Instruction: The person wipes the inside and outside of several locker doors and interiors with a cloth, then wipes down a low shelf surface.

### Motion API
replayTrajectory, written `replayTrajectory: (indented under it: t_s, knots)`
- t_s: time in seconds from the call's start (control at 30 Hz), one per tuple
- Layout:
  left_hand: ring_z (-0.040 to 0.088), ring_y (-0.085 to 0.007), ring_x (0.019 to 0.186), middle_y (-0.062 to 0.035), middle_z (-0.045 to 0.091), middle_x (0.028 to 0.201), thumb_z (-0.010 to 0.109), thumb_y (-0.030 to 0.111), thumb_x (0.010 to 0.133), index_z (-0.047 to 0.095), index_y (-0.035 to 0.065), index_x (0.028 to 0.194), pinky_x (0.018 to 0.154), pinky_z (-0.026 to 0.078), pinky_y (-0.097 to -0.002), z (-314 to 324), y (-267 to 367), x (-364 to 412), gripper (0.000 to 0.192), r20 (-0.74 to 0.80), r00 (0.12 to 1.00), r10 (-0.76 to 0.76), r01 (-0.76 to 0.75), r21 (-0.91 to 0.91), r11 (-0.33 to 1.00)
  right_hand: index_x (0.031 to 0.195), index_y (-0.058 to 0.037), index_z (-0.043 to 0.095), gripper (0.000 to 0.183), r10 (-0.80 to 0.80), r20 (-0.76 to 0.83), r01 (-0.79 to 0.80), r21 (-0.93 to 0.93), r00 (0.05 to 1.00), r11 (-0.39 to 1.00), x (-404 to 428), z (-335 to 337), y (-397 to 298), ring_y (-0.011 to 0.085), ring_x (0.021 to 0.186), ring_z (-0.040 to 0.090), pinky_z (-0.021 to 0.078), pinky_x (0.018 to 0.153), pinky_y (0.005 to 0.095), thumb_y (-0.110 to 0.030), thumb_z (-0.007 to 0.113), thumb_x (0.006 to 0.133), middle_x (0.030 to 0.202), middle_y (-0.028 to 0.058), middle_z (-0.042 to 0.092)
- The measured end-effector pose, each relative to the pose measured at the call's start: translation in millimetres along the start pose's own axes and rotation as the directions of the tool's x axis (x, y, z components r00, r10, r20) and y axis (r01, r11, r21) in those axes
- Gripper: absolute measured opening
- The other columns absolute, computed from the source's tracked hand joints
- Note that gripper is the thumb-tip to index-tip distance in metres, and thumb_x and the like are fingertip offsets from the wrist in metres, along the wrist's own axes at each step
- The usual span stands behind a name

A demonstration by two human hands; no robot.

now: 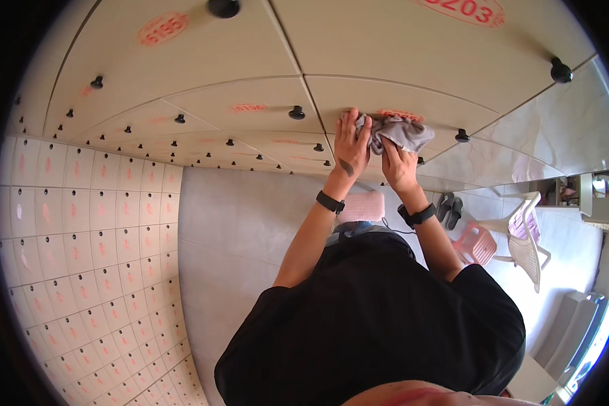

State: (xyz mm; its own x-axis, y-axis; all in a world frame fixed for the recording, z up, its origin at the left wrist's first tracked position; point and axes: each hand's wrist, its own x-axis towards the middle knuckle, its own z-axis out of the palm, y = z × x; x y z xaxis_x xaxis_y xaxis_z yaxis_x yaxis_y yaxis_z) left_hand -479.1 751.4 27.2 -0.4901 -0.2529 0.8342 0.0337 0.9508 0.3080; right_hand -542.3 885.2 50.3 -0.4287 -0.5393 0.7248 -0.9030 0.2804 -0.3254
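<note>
A wall of cream cabinet doors [385,91] with black round knobs and red oval printed marks rises before me. A crumpled grey cloth [408,133] lies against one door, partly over its red mark. My left hand [352,139] rests flat at the cloth's left edge, fingers pointing up, some of them on the door's surface. My right hand [400,161] presses the cloth from below, its fingertips partly hidden under the fabric. A black knob [462,135] sticks out to the right of the cloth. Both wrists wear black bands.
Below the hands stands a pink padded seat [361,206]. At the right are dark slippers [453,213], a pink plastic stool [474,243] and a pale plastic chair [527,243] on the tiled floor. Another wall of small knobbed doors [89,238] stands at the left.
</note>
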Motion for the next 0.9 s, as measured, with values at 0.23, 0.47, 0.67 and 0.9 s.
replayTrajectory:
  t_s: [0.23,0.47,0.67,0.9]
  knots:
    - [0.031,-0.0488,0.136,-0.0287,0.029,0.15,0.059,0.005,0.081,0.039,0.006,0.144,0.11,0.022,-0.0625,-65.9,-33.8,68.3,0.066,-0.156,0.986,-0.063,0.069,0.03,0.997,0.114,-0.0075,0.066,0.047,-0.255,-0.092,0.263,0.089,0.963,0.961,111.3,-10.9,-72.8,0.031,0.08,0.066,0.0534,0.069,0.0383,0.003,0.062,0.068,0.095,0.0121,0.068]
    - [0.027,-0.0477,0.14,-0.0316,0.027,0.15,0.06,0.018,0.087,0.032,-0.0025,0.146,0.112,0.019,-0.0622,-78.5,-55.1,50.4,0.068,-0.269,0.926,-0.264,0.2,-0.244,0.949,0.115,-0.0068,0.065,0.046,-0.201,0.026,0.195,0.145,0.979,0.97,110.6,30.2,-118.4,0.032,0.096,0.065,0.0513,0.081,0.0426,-0.001,0.061,0.07,0.102,0.0128,0.068]
    - [0.03,-0.0471,0.138,-0.0252,0.032,0.151,0.055,0.001,0.087,0.041,0.0022,0.144,0.113,0.025,-0.0531,-87.0,-28.3,60.9,0.059,-0.245,0.927,-0.282,0.228,-0.226,0.947,0.111,-0.0085,0.066,0.044,-0.227,-0.023,0.225,-0.066,0.974,0.972,96.7,-13.7,-71.0,0.0346,0.099,0.063,0.0495,0.083,0.0441,0.003,0.061,0.069,0.106,0.0155,0.066]
    - [0.04,-0.0416,0.133,-0.0147,0.045,0.146,0.053,-0.004,0.081,0.059,0.0135,0.131,0.107,0.033,-0.057,-5.1,-3.0,24.4,0.053,-0.024,0.998,0.059,-0.063,-0.239,0.969,0.111,-0.0113,0.062,0.046,0.033,-0.241,-0.089,-0.224,0.97,0.971,15.4,-28.5,2.5,0.0396,0.105,0.055,0.047,0.084,0.0478,0.006,0.059,0.069,0.114,0.0205,0.058]
